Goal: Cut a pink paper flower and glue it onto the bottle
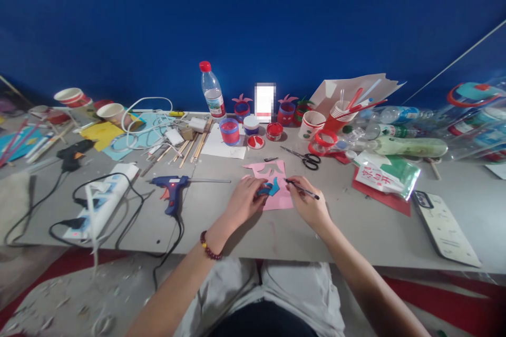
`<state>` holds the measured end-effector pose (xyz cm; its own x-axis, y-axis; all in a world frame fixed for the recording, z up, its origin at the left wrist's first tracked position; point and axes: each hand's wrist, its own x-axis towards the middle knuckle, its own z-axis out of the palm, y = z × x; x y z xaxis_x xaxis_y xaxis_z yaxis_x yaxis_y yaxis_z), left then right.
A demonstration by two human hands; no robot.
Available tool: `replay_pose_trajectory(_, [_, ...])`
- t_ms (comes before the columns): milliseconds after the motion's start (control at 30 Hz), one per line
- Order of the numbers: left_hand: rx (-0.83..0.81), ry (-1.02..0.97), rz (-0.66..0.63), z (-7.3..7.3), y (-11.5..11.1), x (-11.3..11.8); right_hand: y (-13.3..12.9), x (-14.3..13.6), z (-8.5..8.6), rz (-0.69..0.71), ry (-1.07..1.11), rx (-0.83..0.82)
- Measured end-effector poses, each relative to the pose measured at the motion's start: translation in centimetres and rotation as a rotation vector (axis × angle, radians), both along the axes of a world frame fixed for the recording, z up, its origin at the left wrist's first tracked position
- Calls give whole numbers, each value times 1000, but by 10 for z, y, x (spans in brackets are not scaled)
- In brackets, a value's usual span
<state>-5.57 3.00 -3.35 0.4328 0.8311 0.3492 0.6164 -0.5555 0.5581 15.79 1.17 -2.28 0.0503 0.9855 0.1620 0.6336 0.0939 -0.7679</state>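
A sheet of pink paper (281, 201) with cut-out gaps along its far side lies on the table in front of me. On it is a small blue cut-out (274, 187) with pointed ends. My left hand (248, 195) has its fingers bent over the cut-out and holds it against the paper, hiding part of it. In my right hand (310, 201) is a black pen (306, 189), pinched near its tip. The tip is at the right of the blue cut-out; whether it touches the paper is too small to tell. Scissors (308, 159) lie just beyond the pink paper.
To the left lie a blue hot glue gun (173, 189) and a white power strip (105, 200) with trailing cords. Paint jars, a lidded plastic bottle (212, 92) and paper cups (312, 125) stand at the back. Plastic bottles and a phone (446, 229) are at the right.
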Motion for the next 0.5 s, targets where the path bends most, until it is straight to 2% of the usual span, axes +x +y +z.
replay_pose_trajectory(267, [36, -15, 2, -1, -1, -2, -1, -2, 0, 21, -15, 33])
replay_pose_trajectory(400, [19, -87, 165, -3, -1, -5, -1, -1, -2, 32, 3, 65])
replay_pose_trajectory(500, [-22, -229, 311, -3, 2, -9, 0, 2, -5, 117, -69, 116])
